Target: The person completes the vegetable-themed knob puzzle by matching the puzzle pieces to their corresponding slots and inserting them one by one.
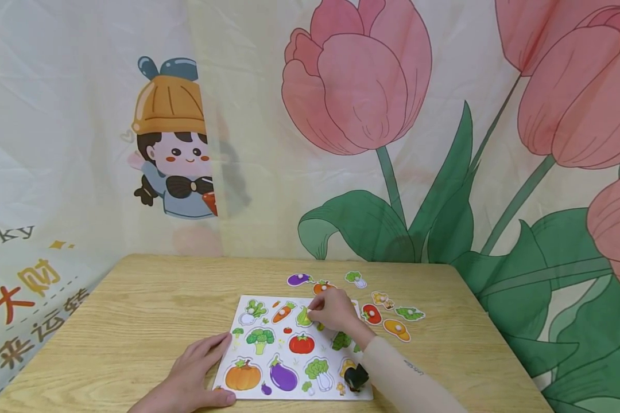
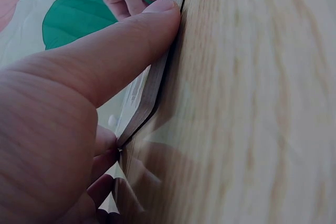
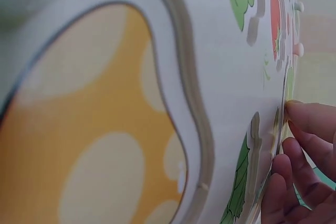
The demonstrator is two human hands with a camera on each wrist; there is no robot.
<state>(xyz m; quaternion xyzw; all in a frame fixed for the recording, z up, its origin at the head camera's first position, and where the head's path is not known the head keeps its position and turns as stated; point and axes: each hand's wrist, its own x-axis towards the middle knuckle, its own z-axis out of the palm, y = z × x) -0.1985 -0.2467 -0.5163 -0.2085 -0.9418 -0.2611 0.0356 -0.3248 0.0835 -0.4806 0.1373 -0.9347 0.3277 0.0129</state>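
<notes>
A white vegetable puzzle board (image 1: 245, 351) lies on the wooden table. My left hand (image 1: 196, 370) rests at its left side, fingers along the left edge and thumb at the near corner; in the left wrist view the thumb (image 2: 131, 35) presses on the board's edge. With thumb and fingertips, my right hand (image 1: 336, 312) pinches a green vegetable piece (image 1: 303, 316) over the top middle of the board. Those fingers (image 3: 310, 119) are close to the board face in the right wrist view. Carrot (image 1: 283, 313) and white radish (image 1: 253, 312) pieces sit to its left.
Loose knobbed pieces lie behind and right of the board: eggplant (image 1: 298, 279), pumpkin (image 1: 322, 287), cabbage (image 1: 355, 279), mushroom (image 1: 382, 300), tomato (image 1: 371, 314), a green one (image 1: 410, 313) and an orange one (image 1: 396, 330). A black device (image 1: 356, 377) is by the right sleeve.
</notes>
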